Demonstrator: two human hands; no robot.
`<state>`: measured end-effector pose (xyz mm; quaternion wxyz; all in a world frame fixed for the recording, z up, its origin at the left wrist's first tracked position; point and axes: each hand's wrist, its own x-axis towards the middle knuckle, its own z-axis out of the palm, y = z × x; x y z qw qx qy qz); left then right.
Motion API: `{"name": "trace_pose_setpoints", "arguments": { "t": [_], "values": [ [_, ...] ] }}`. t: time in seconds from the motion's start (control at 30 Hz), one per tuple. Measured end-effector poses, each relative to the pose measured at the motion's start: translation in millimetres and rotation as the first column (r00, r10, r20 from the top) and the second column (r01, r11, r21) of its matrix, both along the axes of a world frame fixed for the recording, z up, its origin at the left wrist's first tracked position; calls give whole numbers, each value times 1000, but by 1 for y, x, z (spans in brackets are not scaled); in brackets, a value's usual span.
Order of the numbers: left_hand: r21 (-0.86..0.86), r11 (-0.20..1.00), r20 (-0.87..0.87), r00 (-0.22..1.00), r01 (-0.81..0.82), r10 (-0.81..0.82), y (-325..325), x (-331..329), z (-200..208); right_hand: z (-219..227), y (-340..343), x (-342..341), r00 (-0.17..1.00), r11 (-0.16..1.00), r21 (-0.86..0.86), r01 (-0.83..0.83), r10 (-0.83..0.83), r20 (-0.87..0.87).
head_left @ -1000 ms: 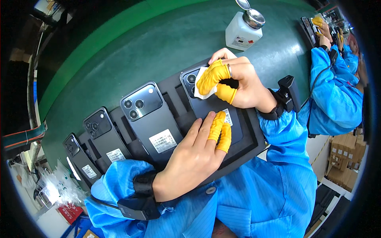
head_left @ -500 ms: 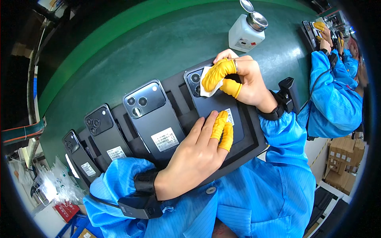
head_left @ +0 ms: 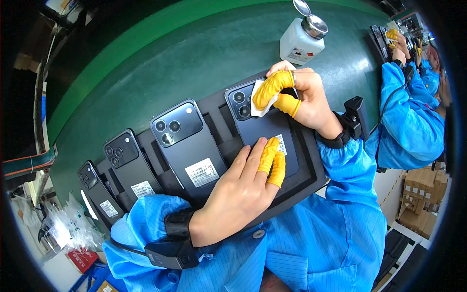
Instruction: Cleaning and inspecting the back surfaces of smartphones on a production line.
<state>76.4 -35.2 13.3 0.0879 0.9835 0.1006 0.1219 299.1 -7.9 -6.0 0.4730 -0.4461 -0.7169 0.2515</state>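
Observation:
A row of dark smartphones lies back side up in a black foam tray [head_left: 311,160]. On the rightmost phone [head_left: 260,129], my right hand [head_left: 304,100] presses a folded white wipe [head_left: 257,111] against the camera panel, gripping it with fingers in yellow finger cots. My left hand [head_left: 238,194] rests its outstretched fingers on the lower part of that same phone, partly over its white label [head_left: 282,145]; two of them wear yellow cots. Left of it lie a large phone [head_left: 187,148], another phone [head_left: 132,165] and the leftmost phone [head_left: 98,188], each with a white label.
A white dispenser bottle [head_left: 301,43] with its metal lid raised stands on the green table [head_left: 209,53] beyond the tray. At the right, a co-worker in a blue sleeve [head_left: 404,117] handles similar phones. Cardboard boxes [head_left: 421,194] are stacked below. Clear plastic bags [head_left: 73,226] lie at lower left.
My right hand has slid the wipe slightly to the right across the camera panel, uncovering more of the lenses. My left hand has stayed in place.

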Motion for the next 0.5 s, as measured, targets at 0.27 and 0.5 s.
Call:
{"name": "trace_pose_setpoints", "arguments": {
  "t": [0.27, 0.5],
  "values": [
    [8, 1000, -4, 1000, 8, -8, 2, 0, 2, 3, -2, 2, 999, 1000, 11, 9, -9, 33],
    [5, 1000, -6, 1000, -5, 5, 0, 1, -1, -1, 4, -13, 925, 899, 426, 106, -247, 289]
  ]
}}
